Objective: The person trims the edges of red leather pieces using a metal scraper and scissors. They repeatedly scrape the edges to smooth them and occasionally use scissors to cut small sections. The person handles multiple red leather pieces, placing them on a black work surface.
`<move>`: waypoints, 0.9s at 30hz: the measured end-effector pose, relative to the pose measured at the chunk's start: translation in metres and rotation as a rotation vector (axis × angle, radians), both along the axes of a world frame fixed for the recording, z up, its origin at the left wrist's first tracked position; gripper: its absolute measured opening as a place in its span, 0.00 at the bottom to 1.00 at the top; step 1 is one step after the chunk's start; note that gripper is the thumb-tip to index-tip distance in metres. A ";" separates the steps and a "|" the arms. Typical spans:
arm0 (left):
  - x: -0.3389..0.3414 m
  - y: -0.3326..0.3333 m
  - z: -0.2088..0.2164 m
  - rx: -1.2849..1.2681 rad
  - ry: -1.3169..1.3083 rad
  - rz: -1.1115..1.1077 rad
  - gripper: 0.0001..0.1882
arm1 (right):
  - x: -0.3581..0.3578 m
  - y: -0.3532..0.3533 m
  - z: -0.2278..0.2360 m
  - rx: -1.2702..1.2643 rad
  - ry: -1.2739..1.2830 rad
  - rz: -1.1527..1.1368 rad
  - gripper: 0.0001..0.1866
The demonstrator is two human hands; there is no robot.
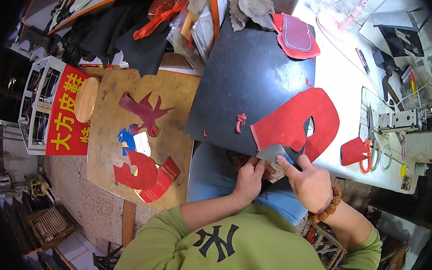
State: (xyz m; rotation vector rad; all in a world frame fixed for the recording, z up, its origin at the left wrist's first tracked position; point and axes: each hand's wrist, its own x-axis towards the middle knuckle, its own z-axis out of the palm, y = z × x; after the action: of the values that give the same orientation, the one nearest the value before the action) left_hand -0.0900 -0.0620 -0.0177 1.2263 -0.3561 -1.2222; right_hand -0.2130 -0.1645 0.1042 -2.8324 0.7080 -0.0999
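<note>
A curved red leather piece [320, 109] with a cut-out lies over the near right edge of a dark slab. My right hand [308, 181] is closed around a flat, wide-bladed leather knife [273, 154], its index finger stretched along the blade. The grey blade lies at the leather's near corner, by the slab's front edge. My left hand [252, 179] is at that same corner, fingers curled and pressed together by the blade. What its fingertips grip is partly hidden. Small red leather scraps [241, 123] lie on the dark slab [212, 84] to the left.
A wooden board [107, 169] on the left carries several red and maroon leather offcuts [146, 112]. Orange-handled scissors [365, 157] and a small red piece [352, 151] lie on the white table at right, near a sewing machine [429, 136]. More cut leather [297, 34] sits at the slab's far end.
</note>
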 end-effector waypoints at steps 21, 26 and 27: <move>0.001 0.001 0.002 0.002 -0.041 0.009 0.18 | 0.049 -0.043 -0.013 -0.058 -0.068 -0.100 0.24; 0.004 0.000 -0.001 0.013 -0.149 -0.003 0.17 | 0.013 -0.008 0.003 0.138 -0.050 0.009 0.22; 0.003 0.000 -0.001 0.012 -0.144 -0.003 0.17 | 0.008 -0.001 0.004 0.166 -0.032 -0.005 0.23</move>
State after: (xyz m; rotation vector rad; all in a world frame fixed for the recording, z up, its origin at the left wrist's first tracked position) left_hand -0.0867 -0.0618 -0.0190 1.3283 -0.4572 -1.1434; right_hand -0.2050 -0.1655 0.1079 -2.6656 0.6827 -0.0830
